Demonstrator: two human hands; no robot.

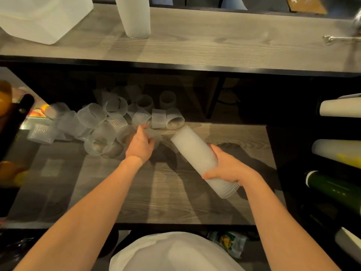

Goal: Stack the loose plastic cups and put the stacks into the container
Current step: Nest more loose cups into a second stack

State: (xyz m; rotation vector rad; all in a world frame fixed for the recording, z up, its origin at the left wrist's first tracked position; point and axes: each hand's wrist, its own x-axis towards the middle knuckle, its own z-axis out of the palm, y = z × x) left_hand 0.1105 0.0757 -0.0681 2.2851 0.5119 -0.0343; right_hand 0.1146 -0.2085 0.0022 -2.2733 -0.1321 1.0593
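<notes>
Stack of cups [203,159]: tilted above the counter [148,192], my right hand [228,169] wrapped round its lower half. Left hand [139,144]: fingers curled on one blurred cup [154,134] at the edge of the loose cups [97,124]. Second stack [134,16]: upright on the far shelf [214,40], beside the container [43,16].

In the middle of the frame you hold a long stack of cups [203,159], frosted and ribbed, tilted with its closed end toward the upper left. At centre left the loose cups [101,124] lie on their sides in a heap. At the top a second stack [134,16] stands upright, and the white container [39,18] sits in the upper left corner.
</notes>
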